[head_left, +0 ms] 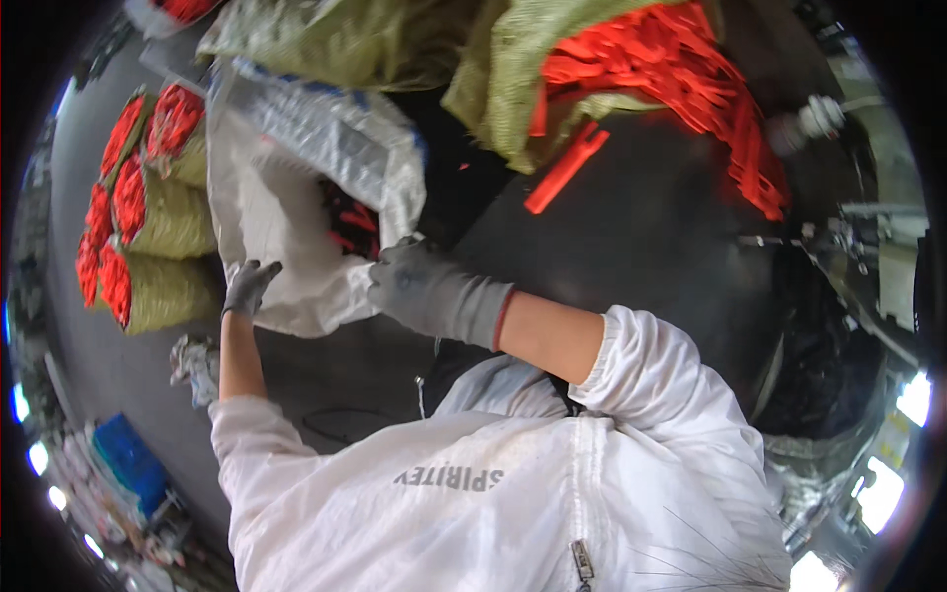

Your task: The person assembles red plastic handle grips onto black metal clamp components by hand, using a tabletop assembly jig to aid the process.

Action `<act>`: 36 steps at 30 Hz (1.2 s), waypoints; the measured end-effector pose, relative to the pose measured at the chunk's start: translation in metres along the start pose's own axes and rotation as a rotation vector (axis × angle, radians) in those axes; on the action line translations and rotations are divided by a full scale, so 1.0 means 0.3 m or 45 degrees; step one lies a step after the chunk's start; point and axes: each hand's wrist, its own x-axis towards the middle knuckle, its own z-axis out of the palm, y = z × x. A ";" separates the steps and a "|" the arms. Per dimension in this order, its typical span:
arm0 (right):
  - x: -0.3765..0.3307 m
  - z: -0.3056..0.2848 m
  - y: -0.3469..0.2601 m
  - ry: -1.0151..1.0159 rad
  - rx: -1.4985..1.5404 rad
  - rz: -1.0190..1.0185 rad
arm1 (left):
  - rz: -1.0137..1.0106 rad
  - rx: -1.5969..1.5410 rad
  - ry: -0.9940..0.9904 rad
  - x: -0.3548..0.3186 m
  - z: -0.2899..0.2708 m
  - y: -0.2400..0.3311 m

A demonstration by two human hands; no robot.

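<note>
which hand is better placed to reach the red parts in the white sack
Right, probably. The right hand grips the white sack at the edge of its mouth, beside the red parts inside. The left hand holds the sack's outer side, farther away.

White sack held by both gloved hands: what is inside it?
Through the mouth of the white sack, a few red plastic pieces show against a dark interior. The sack's wall covers everything deeper, so how full it is cannot be seen.

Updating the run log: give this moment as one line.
left grey-gloved hand: gripping white woven sack edge | right grey-gloved hand: gripping sack mouth | red plastic pieces inside
</note>
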 end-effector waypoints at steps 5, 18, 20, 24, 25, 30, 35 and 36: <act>-0.305 -0.018 0.105 0.726 0.104 0.046 | 1.014 -0.812 -0.003 -0.476 0.017 0.796; -1.588 -0.074 0.167 1.104 -0.380 1.168 | 1.887 0.554 0.769 -1.058 0.474 1.605; -1.845 -0.118 0.229 1.315 0.169 1.681 | 1.695 0.720 0.496 -1.203 0.507 1.672; -2.236 -0.231 0.563 0.984 -0.357 1.733 | 2.319 0.280 0.378 -1.300 0.569 1.736; -2.278 -0.263 0.625 0.727 -0.574 1.727 | 2.327 0.311 0.400 -1.362 0.584 1.770; -2.319 -0.295 0.761 -0.047 -0.636 1.709 | 1.640 -0.231 -0.749 -1.656 0.648 1.923; -2.289 -0.195 0.704 0.160 -0.633 1.580 | 1.510 -0.509 -1.015 -1.633 0.682 2.018; -2.218 -0.227 0.634 0.237 -0.487 1.550 | 1.506 -0.572 -0.977 -1.612 0.677 2.023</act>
